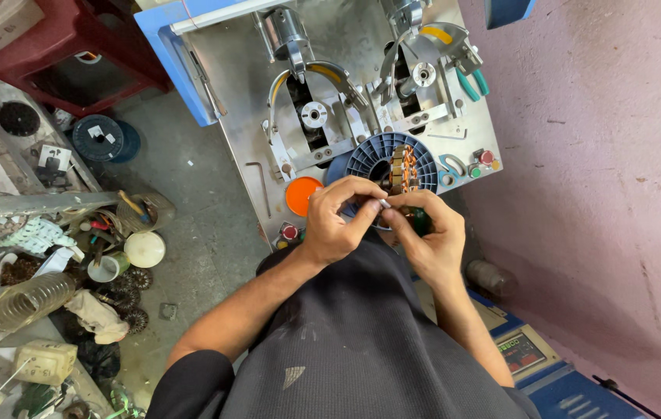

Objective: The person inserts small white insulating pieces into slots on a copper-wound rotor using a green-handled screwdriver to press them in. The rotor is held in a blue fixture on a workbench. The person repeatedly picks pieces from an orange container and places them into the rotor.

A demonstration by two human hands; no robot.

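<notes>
Torso: dark grey shirt (361, 349) fills the near edge, both forearms run up to frame centre.
Left hand (334, 225): fingers curled together, thumb & index tips pinched on a small pale piece (384, 203) between the two hands.
Right hand (431, 237): fingers closed round sth dark green, mostly hidden; thumb tip meets the left hand's at the pale piece.
Wound core (404, 169): copper-wound stator, at 12 o'clock just above the fingertips, sitting on a blue ribbed spool (369, 159); can't tell if fingers touch it.
Orange disc (302, 195): at 10 o'clock of left hand, on the machine plate.
Winding machine (229, 109): grey metal plate w/ two spindle heads, further at 12.
Clutter (74, 264): at 9 o'clock, floor parts, white cup, coiled clear hose.
Wall (617, 194): pink, at 3 o'clock.
</notes>
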